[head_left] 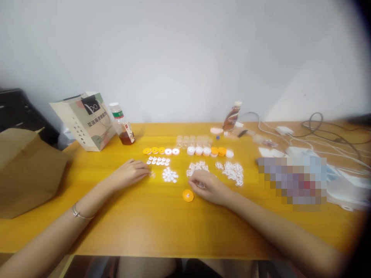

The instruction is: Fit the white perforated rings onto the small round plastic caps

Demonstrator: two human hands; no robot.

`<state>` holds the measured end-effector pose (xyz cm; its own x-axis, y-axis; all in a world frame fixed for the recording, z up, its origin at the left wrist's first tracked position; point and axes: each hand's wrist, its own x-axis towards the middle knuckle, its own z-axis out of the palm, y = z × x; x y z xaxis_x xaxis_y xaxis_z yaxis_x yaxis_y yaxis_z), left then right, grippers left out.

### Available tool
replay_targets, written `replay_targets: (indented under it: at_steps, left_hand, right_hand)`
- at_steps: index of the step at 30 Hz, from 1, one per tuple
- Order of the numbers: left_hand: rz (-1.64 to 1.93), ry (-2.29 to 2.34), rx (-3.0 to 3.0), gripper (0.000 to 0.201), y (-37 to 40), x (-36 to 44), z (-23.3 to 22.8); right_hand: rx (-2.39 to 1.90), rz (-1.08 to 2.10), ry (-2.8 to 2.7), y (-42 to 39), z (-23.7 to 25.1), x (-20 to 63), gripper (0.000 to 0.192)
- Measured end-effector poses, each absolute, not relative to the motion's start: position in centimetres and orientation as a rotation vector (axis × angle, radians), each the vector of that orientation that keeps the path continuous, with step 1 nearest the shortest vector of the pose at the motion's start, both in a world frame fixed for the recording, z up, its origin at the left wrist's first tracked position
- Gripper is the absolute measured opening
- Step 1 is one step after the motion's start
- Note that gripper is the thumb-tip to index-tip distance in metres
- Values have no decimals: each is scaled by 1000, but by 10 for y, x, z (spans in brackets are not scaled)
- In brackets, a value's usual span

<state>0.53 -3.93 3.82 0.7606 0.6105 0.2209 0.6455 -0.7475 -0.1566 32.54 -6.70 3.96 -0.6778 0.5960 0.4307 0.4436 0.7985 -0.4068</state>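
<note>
**Right hand (pixel 210 186) lying curled over a heap of small white openwork plastic pieces (pixel 197 166)**

The step in hand is seemingly a picking one: the right hand is resting at the near edge of the heap and partly covering it. Its fingers are bending inward, leaving little gap, but whether this grip is holding a piece cannot be told. The orange scalloped disc with a white centre (pixel 186 198) is lying just in front of that grip, apart from it, on the yellow-brown wooden surface (pixel 139 224).

The left hand (pixel 131 172) is resting palm down, its fingers lying close together and pointing at some tiny clear rings (pixel 152 175). The rings are sitting right at the fingertips; touching or apart, and held or not, cannot be told.

A pile of small white round pieces (pixel 169 176) is lying between the two hands. The next move is probably calling for a light fingertip pinch, since the pieces are looking small and are lying crowded together.
</note>
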Motion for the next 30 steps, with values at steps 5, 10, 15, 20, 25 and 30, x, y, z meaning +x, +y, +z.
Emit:
replay_targets:
  at_steps: [5,10,15,20,25,30]
  left_hand:
    - [-204,-949,-2659,24,-43,9,36]
    - [-327,-916,-2619,21,-41,7,32]
    - [-512,-950,-2659,15,-47,27,38]
    - [-602,-790,-2828,13,-66,82,38]
    - [-772,-827,-3003,14,-76,117,28]
    - [-891,-885,-3143,15,-79,121,18]
  right_hand:
    - [-757,394,-2407,-69,34,328,14]
    - [-797,420,-2372,-71,30,337,14]
    - [-789,423,-2316,-80,25,341,8]
    - [-778,429,-2237,-89,17,335,16]
    - [-809,517,-2283,-92,9,327,26]
    - [-844,575,-2315,-90,4,323,22]
